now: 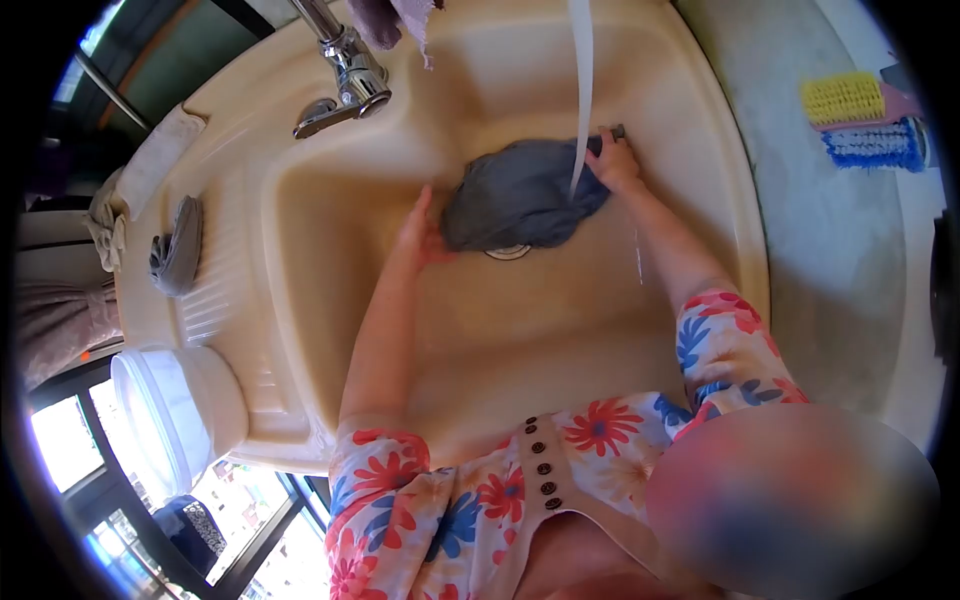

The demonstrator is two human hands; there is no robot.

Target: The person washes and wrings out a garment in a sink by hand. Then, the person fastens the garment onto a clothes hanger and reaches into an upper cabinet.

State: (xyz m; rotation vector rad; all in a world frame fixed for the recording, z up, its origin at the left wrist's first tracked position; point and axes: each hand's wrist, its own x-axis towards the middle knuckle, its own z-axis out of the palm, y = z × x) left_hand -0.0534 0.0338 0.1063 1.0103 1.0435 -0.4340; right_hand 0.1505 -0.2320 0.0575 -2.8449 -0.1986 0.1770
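Observation:
A wet dark grey cloth (520,195) lies bunched on the floor of the beige sink (520,340), partly over the drain (507,252). A stream of water (583,90) falls from above onto its right part. At the cloth's left edge is my left hand (422,236), thumb raised and apart from the fingers, which reach toward the fabric. My right hand (614,163) grips the cloth's upper right corner, and a bit of fabric sticks out past the fingers. Water drips below my right wrist.
A chrome faucet (355,80) stands at the back left, beside a hanging purple cloth (395,20). On the ribbed drainboard are a folded grey cloth (180,248) and a white bucket (185,415). Yellow and blue brushes (862,120) lie on the right ledge.

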